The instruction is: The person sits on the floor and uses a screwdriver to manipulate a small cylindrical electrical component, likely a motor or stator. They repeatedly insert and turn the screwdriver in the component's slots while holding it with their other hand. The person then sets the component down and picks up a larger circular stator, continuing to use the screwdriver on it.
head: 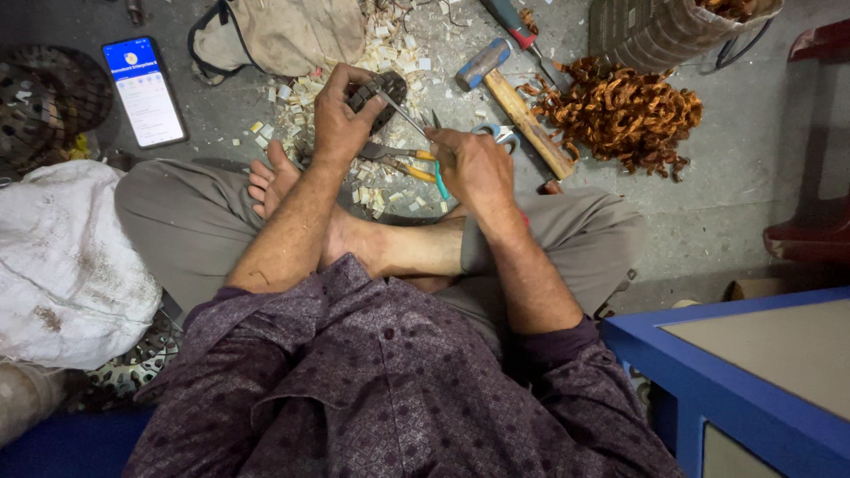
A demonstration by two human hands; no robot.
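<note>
2 hands: left hand (341, 115) on 1 dark round part (382, 90), right hand (474, 168) with 1 thin metal tool (403, 113)

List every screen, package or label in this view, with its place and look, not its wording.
Phone: flat on the grey floor at upper left, away from both hands; a black-edged rectangle, its lit screen blue on top and white below.
White sack: on the floor at left, beside the person's knee; bulging, stained, no label visible.
Woven bag: top right, striped, above a heap of copper wire.
</note>
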